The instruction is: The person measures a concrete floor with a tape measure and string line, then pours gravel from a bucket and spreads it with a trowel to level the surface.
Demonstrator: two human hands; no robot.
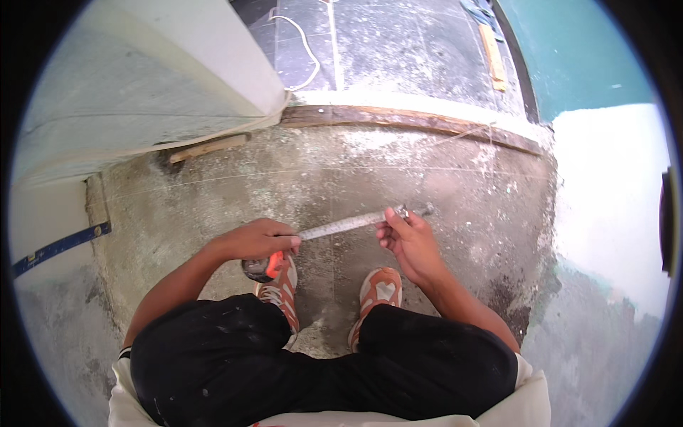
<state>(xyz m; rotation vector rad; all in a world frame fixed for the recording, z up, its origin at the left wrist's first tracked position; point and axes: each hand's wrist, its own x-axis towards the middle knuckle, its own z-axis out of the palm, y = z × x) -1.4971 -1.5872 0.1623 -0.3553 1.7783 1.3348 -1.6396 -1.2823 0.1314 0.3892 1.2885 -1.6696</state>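
A tape measure with a black and orange case point(265, 267) hangs under my left hand point(257, 240), whose fingers are closed round it. Its pale blade point(341, 225) stretches out to the right, slanting slightly upward, above the bare concrete. At the far end my right hand point(411, 242) pinches the blade between thumb and forefinger, the other fingers curled. A small grey piece point(425, 211) shows just past those fingertips; I cannot make out whether it belongs to the blade's tip. Both hands are in front of my knees, over my shoes point(380, 288).
Rough concrete floor point(235, 185) lies ahead, crossed by a thin line. A wooden board point(398, 119) edges the dark tiled floor point(405, 50). Near the white column stands a short wood strip point(208, 149). At left a blue level point(60, 249) leans by the wall; a white cable point(311, 53) lies beyond.
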